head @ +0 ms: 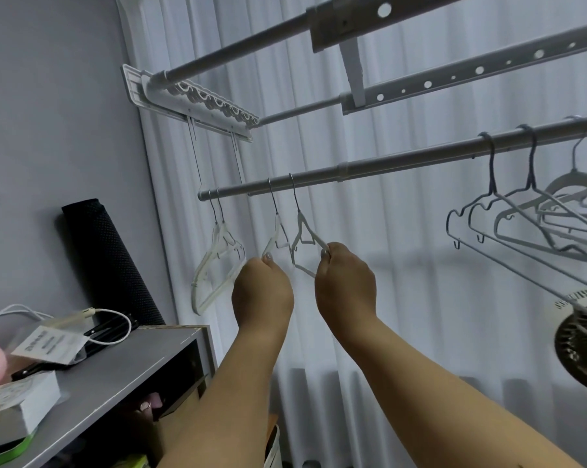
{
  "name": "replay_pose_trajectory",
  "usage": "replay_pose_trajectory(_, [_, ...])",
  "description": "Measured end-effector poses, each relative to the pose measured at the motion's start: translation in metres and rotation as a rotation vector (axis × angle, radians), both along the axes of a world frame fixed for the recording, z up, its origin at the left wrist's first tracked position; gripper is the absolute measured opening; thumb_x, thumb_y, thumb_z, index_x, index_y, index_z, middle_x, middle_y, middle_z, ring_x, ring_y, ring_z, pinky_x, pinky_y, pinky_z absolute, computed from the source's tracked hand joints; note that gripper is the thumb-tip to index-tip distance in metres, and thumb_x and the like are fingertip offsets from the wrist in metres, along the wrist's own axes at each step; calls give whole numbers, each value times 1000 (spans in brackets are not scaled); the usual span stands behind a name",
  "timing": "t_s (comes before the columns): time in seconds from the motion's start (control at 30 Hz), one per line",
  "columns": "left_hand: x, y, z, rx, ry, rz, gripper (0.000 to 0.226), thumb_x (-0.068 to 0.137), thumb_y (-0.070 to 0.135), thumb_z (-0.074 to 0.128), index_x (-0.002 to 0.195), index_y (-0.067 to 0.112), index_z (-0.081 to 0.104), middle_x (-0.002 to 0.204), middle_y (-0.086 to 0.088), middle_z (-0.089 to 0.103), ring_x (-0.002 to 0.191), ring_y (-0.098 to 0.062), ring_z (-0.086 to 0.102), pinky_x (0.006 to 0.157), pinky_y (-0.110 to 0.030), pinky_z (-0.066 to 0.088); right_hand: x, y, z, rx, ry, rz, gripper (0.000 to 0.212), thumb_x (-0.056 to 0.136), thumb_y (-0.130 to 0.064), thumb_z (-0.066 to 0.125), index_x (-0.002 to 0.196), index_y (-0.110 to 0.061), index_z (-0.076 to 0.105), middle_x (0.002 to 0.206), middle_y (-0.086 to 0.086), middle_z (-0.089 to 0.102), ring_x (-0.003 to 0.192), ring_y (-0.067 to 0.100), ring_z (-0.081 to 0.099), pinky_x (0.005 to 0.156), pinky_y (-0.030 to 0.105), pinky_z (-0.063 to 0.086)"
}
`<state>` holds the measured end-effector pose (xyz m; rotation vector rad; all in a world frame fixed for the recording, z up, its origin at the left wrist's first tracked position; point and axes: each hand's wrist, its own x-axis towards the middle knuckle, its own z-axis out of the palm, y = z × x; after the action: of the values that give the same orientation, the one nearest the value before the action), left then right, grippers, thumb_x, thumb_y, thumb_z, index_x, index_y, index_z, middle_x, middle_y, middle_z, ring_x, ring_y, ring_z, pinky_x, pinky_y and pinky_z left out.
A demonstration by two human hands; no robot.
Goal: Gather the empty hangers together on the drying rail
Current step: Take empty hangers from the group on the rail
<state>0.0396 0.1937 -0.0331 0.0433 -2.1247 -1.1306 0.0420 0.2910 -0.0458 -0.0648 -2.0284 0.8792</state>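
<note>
A grey drying rail (386, 162) runs from lower left up to the right. Near its left end hang two white hangers (217, 261) close together. A little to their right hangs a white hanger (274, 236), and my left hand (261, 292) grips its lower arm. Beside it hangs another white hanger (303, 236), with my right hand (344, 285) closed on its right arm. Far right on the rail hang several grey and white hangers (521, 217), all empty.
Two more rails (238, 52) and a perforated bar (454, 76) run overhead. White curtains (403, 265) hang behind. A grey shelf (116, 369) with boxes and a white cable stands at lower left, a black roll (106, 261) leans on the wall, a fan (579, 339) sits at right.
</note>
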Motion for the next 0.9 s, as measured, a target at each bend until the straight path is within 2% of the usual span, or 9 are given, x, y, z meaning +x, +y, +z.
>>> replay_pose_trajectory(0.5, [19,33,7,-22,80,-8,43,103,26,28,101,5,65,85,-4,61,77,-23,53,66,-28,37,15,31,4,-29,60,-53,26,97,-14,33,92,-9,58,76,9,64,69,27,56,62,35,46])
replay_pose_trajectory(0.6, [26,39,7,-20,95,-25,42,103,26,28,100,5,64,87,-6,64,77,-24,54,67,-29,39,21,40,0,-41,72,-71,24,96,-13,34,91,-9,57,74,8,63,68,28,56,61,35,45])
replay_pose_trajectory(0.73, [33,51,8,-48,95,-33,42,103,28,28,101,6,64,84,-1,59,76,-21,52,67,-28,38,29,53,-5,-41,121,-99,23,96,-12,36,87,-10,56,70,8,62,65,28,55,58,34,43])
replay_pose_trajectory(0.9, [37,63,8,-68,128,-50,42,103,29,28,100,7,64,93,-7,68,80,-25,55,69,-30,41,37,64,-7,-43,213,-115,25,98,-15,37,94,-9,61,72,9,65,64,27,56,59,34,46])
